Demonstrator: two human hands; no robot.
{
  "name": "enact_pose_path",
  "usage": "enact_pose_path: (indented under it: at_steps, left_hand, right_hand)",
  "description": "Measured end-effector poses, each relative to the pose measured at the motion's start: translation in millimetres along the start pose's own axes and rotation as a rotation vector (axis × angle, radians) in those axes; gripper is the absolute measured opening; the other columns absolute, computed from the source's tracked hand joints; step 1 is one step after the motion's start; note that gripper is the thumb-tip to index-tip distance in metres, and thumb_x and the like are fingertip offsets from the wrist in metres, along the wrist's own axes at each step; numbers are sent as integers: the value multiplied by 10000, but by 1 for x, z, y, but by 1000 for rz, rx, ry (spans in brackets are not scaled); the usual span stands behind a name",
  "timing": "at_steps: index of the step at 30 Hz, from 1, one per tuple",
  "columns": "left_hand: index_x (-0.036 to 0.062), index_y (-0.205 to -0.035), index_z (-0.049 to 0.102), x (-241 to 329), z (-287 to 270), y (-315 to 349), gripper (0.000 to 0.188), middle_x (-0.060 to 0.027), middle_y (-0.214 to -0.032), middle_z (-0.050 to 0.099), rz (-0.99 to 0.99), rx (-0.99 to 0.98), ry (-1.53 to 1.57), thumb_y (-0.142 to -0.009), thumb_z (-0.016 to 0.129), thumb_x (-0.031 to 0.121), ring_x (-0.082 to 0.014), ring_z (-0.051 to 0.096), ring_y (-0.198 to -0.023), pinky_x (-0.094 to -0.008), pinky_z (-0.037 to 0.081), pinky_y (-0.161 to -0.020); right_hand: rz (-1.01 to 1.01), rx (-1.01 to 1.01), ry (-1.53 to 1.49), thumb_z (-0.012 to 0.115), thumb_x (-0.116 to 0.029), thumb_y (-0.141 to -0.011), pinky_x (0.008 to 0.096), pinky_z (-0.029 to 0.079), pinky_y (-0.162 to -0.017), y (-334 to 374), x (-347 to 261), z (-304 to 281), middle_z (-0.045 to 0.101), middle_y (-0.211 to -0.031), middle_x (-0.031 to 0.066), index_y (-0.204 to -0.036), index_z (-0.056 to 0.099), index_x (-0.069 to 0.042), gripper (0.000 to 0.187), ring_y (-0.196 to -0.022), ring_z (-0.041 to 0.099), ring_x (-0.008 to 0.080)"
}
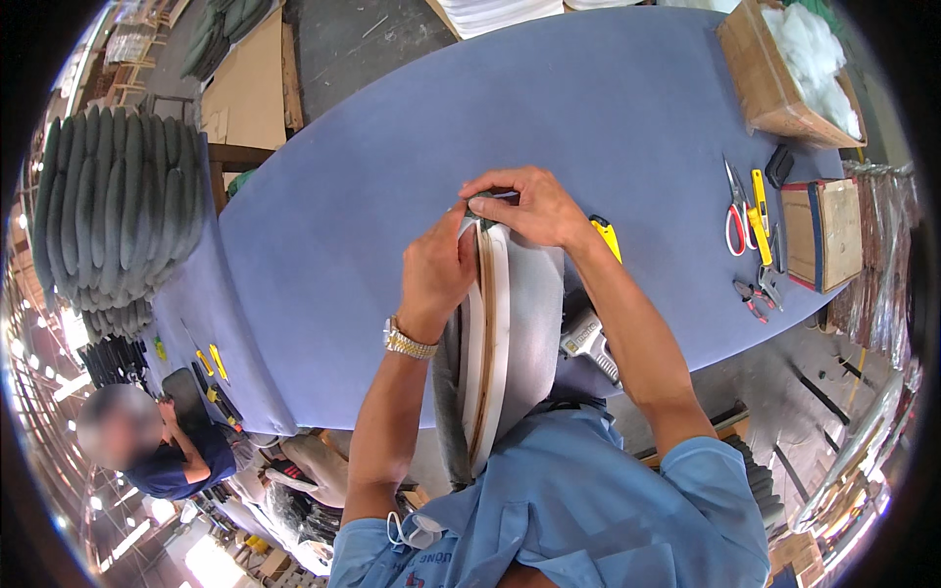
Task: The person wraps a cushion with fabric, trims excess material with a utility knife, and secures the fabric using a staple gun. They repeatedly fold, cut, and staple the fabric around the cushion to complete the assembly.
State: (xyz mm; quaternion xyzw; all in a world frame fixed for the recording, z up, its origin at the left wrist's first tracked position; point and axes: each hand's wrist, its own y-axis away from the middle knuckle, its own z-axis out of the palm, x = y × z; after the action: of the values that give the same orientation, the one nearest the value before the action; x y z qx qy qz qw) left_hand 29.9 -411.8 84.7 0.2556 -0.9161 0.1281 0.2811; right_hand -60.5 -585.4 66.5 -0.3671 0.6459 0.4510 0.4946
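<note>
An upholstered panel (529, 314) stands on edge between my arms, its lower end against my shirt. A wooden board edge (484, 333) shows between white foam layers, with grey fabric on the outer faces. At its far end my left hand (438, 272) is closed on the left side, a watch on the wrist. My right hand (537, 208) reaches over from the right and pinches the grey fabric at the same end; the fingertips of both hands nearly meet. A staple gun (590, 347) lies beside the panel, partly hidden by my right forearm.
The blue-grey covered table (333, 284) spreads ahead. A yellow tool (607, 237) lies by my right forearm. Scissors (735, 216), a yellow cutter (759, 220) and pliers (753, 298) lie right, near a box of white stuffing (774, 78). Grey pads (118, 196) are stacked left; a person (176, 461) works below.
</note>
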Motion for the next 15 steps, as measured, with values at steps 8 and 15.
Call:
enact_pose_path:
  at_steps: [8,15]
  left_hand:
    - [65,-1117,697,-3,15,-8,225,-156,-760,699,-29,82,15,-892,695,72,-341,674,-614,-418,519,-577]
    - [56,-1091,695,2,28,-11,235,-176,-803,714,-112,57,147,-876,716,148,-378,697,-687,-452,544,-616]
  right_hand:
    - [14,-15,-136,707,-203,-945,338,538,-945,-2,16,-5,759,-1092,95,-1167,753,-74,261,-1020,702,197]
    - [5,26,-204,689,-149,-976,331,537,-957,7,32,-11,733,-1182,93,-1207,726,-28,263,-1042,675,170]
